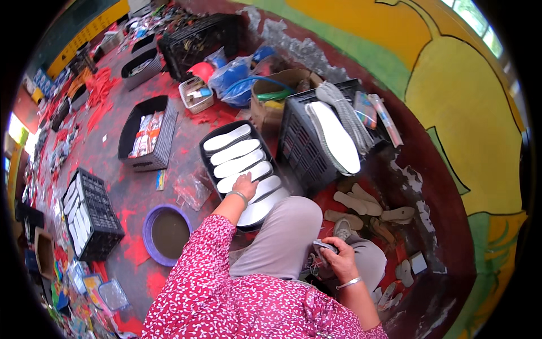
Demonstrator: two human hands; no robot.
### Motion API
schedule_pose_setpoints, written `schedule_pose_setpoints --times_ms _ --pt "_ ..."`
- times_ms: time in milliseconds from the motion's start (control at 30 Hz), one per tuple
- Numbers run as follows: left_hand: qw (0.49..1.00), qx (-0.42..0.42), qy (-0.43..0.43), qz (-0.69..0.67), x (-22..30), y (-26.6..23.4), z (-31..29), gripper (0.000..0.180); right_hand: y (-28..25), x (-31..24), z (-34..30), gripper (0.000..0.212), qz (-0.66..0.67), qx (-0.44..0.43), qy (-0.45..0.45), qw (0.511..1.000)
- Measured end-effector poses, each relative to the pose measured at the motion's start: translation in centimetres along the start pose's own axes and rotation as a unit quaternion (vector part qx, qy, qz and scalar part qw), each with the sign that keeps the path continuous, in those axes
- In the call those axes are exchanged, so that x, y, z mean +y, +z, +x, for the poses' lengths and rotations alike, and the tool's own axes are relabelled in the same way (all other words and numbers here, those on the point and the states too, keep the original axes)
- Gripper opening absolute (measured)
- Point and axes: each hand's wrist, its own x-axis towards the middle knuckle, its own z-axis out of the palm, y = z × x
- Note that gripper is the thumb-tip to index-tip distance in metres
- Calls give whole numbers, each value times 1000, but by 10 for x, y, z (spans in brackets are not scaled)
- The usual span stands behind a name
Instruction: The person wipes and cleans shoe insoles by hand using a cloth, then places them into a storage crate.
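Your left hand (244, 186) reaches into a dark grey rectangular plastic basket (207, 166), its fingers loosely extended onto a white, dark-edged shoe insole (226, 184) lying mid-row; whether they pinch it cannot be told. Your right hand (340, 263) closes around a small dark grey item (322, 246). The step in hand appears to be picking out an insole, and lifting it would call for a fingertip grip at its rim. A black slatted plastic crate (300, 151) stands close beside the basket's right edge, and your grey-trousered left knee (298, 219) crowds the near end; the red-stained floor (186, 135) leaves more room leftward, beyond a round purple plastic basin (148, 237).
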Motion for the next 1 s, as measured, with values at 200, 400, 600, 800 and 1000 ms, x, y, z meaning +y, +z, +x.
schedule_pose_setpoints --times_ms 200,400,600,800,1000 --pt "936 164 126 -284 118 -87 -28 36 -6 8 -5 22 -12 9 -25 1000" --pt "864 223 334 -304 226 -140 -69 34 -12 23 -8 25 -9 16 -72 997" --pt "891 123 433 -60 261 -158 -68 61 -17 14 -21 24 -51 45 -92 993" --pt "890 32 454 34 272 -183 -43 40 -20 22 -17 25 -76 57 -97 991" --pt "896 -53 441 -25 270 -197 -17 25 -19 11 -21 26 -70 40 -58 995"
